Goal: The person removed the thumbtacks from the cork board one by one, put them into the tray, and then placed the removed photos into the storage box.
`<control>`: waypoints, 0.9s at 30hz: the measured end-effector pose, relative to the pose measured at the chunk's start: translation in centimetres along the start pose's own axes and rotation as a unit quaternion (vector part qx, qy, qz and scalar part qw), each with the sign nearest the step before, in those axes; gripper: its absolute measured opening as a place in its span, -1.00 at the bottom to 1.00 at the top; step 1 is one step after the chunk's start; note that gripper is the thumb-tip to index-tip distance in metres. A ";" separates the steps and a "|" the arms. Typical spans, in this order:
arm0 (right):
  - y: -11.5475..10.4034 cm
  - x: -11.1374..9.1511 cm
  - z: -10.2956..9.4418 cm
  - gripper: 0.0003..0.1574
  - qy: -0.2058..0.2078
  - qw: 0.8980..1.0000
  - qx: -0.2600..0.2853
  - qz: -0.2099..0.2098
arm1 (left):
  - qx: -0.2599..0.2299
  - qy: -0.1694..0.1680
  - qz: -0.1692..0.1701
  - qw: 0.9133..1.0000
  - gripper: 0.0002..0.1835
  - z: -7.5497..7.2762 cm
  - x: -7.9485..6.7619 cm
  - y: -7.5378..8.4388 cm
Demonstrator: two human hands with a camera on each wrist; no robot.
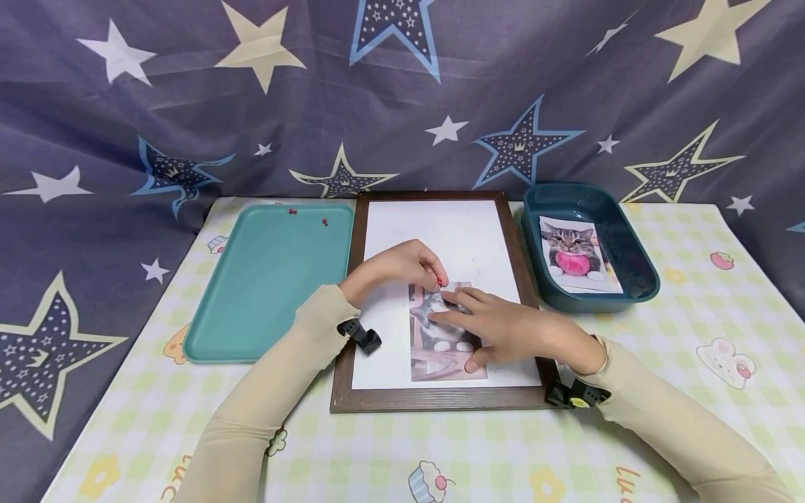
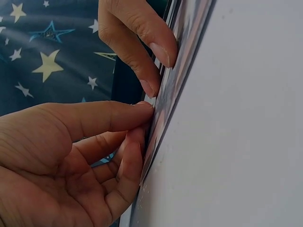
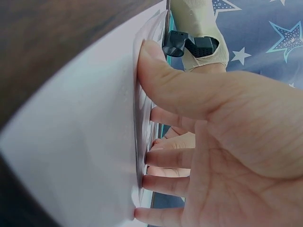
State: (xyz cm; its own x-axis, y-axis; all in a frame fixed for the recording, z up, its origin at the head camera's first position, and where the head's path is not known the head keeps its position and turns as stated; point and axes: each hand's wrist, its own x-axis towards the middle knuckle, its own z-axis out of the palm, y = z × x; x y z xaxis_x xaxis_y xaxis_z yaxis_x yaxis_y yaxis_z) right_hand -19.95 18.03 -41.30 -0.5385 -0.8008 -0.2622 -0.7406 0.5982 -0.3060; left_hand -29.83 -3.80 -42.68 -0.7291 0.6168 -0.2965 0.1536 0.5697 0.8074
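Note:
A cat photo (image 1: pixel 434 367) lies on the lower half of a white board (image 1: pixel 434 230) with a brown wooden frame. At the photo's top edge, my left hand (image 1: pixel 402 265) pinches a small red push pin (image 1: pixel 439 283) between thumb and fingers. In the left wrist view the pin is hidden behind the left thumb (image 2: pixel 128 116). My right hand (image 1: pixel 509 325) spreads over the photo's right side, its straight fingers resting on the print. The right wrist view has the right thumb (image 3: pixel 156 75) at the photo's edge, with the fingertips lined along it.
Left of the board sits a teal tray (image 1: pixel 270 279) with two red push pins (image 1: pixel 293 211) near its far edge. To the right, a dark green bin (image 1: pixel 635 258) holds another cat photo (image 1: pixel 572 255). A checked cloth (image 1: pixel 352 461) covers the table; a star-printed curtain (image 1: pixel 402 126) hangs behind.

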 end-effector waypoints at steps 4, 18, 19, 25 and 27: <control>-0.1 0.0 -0.1 0.09 -0.002 1.000 0.000 0.003 | -0.009 0.006 -0.012 1.000 -0.82 0.1 0.0 0.1; -0.1 0.0 -0.2 0.10 -0.002 1.000 -0.001 0.007 | -0.012 0.021 -0.023 0.999 -0.86 0.1 -0.1 0.4; -0.1 0.0 -0.1 0.10 -0.001 1.000 -0.001 0.005 | -0.013 0.021 -0.024 0.999 -0.86 0.1 -0.1 0.4; 0.0 0.0 0.0 0.08 0.004 1.000 0.002 -0.005 | -0.011 0.017 -0.024 1.000 -0.86 0.1 -0.2 0.4; 0.0 0.0 0.0 0.07 0.004 1.000 0.002 -0.006 | -0.011 0.015 -0.021 1.000 -0.86 0.1 -0.3 0.4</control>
State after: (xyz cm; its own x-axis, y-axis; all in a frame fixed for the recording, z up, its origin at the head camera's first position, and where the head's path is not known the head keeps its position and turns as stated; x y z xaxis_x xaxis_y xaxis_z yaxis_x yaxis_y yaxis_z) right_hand -19.91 18.04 -41.26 -0.5335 -0.8076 -0.2512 -0.7447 0.5893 -0.3133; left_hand -29.50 -3.70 -42.37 -0.7547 0.5751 -0.3159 0.1076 0.5833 0.8051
